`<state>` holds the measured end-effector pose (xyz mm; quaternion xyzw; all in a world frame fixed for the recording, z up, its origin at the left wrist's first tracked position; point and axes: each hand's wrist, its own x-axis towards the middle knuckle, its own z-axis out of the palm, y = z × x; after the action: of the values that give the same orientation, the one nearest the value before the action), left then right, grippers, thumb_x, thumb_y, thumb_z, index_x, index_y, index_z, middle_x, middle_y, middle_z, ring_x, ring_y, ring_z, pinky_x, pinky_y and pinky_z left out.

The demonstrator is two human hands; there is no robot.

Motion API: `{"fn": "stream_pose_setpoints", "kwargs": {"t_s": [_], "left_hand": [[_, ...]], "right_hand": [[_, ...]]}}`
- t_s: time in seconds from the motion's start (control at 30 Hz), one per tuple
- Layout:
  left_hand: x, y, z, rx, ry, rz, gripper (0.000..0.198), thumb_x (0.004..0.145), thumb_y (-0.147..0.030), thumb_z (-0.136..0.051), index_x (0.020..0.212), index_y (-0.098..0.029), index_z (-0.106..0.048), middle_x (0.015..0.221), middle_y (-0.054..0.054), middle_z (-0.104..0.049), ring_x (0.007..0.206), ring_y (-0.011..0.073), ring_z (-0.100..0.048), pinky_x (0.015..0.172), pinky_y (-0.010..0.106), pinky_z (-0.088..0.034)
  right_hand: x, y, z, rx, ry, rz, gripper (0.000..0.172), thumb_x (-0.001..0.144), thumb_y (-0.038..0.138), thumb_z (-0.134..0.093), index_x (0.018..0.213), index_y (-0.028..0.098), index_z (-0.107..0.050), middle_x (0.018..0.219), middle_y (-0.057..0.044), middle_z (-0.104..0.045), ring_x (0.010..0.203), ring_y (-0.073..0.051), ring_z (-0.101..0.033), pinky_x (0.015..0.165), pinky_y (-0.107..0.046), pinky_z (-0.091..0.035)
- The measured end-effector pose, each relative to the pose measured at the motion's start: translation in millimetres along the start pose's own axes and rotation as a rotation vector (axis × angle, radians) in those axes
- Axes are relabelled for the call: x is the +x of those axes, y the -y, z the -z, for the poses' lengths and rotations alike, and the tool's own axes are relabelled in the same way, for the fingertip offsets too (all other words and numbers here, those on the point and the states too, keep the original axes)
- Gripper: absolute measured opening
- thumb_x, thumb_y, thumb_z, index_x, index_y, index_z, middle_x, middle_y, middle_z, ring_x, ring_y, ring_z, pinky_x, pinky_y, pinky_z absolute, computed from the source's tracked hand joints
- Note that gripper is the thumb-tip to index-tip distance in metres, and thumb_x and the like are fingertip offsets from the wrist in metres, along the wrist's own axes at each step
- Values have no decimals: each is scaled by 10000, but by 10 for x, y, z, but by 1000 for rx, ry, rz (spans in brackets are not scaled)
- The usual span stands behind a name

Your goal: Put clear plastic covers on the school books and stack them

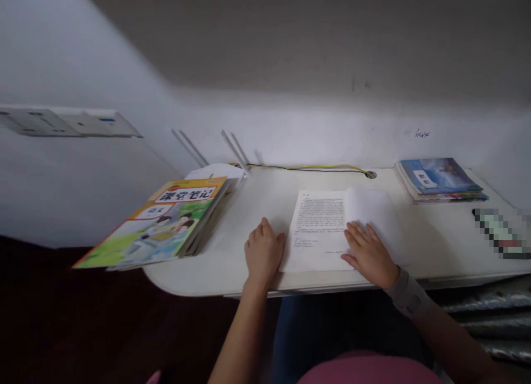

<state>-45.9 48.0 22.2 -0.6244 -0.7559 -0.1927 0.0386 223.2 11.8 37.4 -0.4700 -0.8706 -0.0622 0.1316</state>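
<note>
An open book (319, 223) lies on the white desk, its left page printed with text and its right page blank. My right hand (369, 251) rests flat on the lower part of the blank page near the fold, fingers spread, with a grey band on the wrist. Just left of the book, my left hand (263, 250) sits on the desktop with its fingers curled in and nothing visible in them. Its thumb side is close to the page's left edge.
To the left, a stack of workbooks (166, 223) overhangs the desk edge, in front of a white router (215, 171) with antennas. A cable (307, 167) runs along the wall. More books (440, 176) and a pixelated phone-like object (500, 232) are at right.
</note>
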Motion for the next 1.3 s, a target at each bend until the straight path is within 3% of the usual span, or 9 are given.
{"fn": "stream_pose_setpoints", "kwargs": {"t_s": [0.17, 0.33, 0.47, 0.63, 0.73, 0.87, 0.97, 1.13, 1.3], "left_hand": [[138, 86, 181, -48, 203, 77, 263, 802, -351, -430, 847, -168, -614, 894, 156, -659, 906, 320, -609, 780, 436, -447], [249, 28, 281, -959, 348, 203, 246, 719, -418, -571, 684, -204, -454, 747, 32, -646, 729, 181, -627, 693, 301, -476], [255, -293, 480, -1574, 482, 273, 302, 688, -366, -644, 712, -201, -392, 996, 61, -658, 832, 172, -646, 744, 314, -493], [270, -871, 640, -1906, 572, 170, 264, 728, -291, -638, 734, -198, -391, 1098, 98, -631, 1003, 230, -621, 877, 401, -476], [279, -1224, 629, -2035, 640, 117, 241, 748, -253, -632, 748, -192, -399, 1065, 97, -638, 1008, 233, -625, 911, 405, -463], [298, -1421, 597, -2085, 714, 92, 255, 737, -258, -654, 752, -188, -410, 1045, 86, -647, 1014, 243, -624, 877, 408, -485], [339, -1195, 584, -1922, 615, 83, 278, 711, -311, -681, 741, -180, -438, 1002, 73, -662, 929, 226, -649, 799, 359, -510], [425, -365, 496, -1391, 379, 133, 297, 649, -392, -697, 687, -164, -511, 565, -39, -564, 498, 90, -539, 566, 226, -457], [441, 209, 297, -833, 377, 154, 270, 667, -411, -625, 772, -179, -534, 513, -39, -548, 459, 124, -528, 510, 239, -425]], "right_hand": [[51, 125, -97, 35, 90, 27, 417, 888, 341, -503, 1213, 83, -543, 1289, -173, -543, 1262, -277, -422, 1071, -498, -268], [180, 112, -48, 231, 38, 22, 414, 907, 355, -455, 1244, 122, -509, 1261, -159, -567, 1188, -258, -505, 1012, -454, -378], [470, 84, 18, 751, 25, -114, 501, 914, 392, -418, 1337, 126, -383, 1242, -163, -577, 1093, -212, -583, 899, -356, -486], [750, -73, 344, 1268, 46, -285, 662, 859, 431, -492, 1409, 179, -222, 1023, -80, -643, 868, -176, -636, 653, -296, -557], [737, -250, 644, 1397, 52, -345, 741, 794, 369, -577, 1413, 202, -205, 827, 2, -631, 670, -134, -614, 517, -231, -524], [541, -596, 871, 1338, -55, -443, 641, 693, 199, -583, 1310, 175, -409, 626, 64, -571, 530, -110, -557, 512, -232, -504], [288, -901, 836, 1238, -157, -560, 659, 661, 187, -563, 1307, 166, -432, 665, 40, -619, 579, -142, -585, 590, -285, -525], [-167, -1234, 540, 1173, -273, -712, 594, 666, 249, -549, 1255, 187, -501, 1066, -52, -667, 931, -215, -628, 815, -358, -510], [-397, -1210, 182, 1355, -202, -794, 506, 643, 274, -586, 1140, 177, -580, 1004, -61, -701, 898, -231, -655, 780, -368, -532]]}}
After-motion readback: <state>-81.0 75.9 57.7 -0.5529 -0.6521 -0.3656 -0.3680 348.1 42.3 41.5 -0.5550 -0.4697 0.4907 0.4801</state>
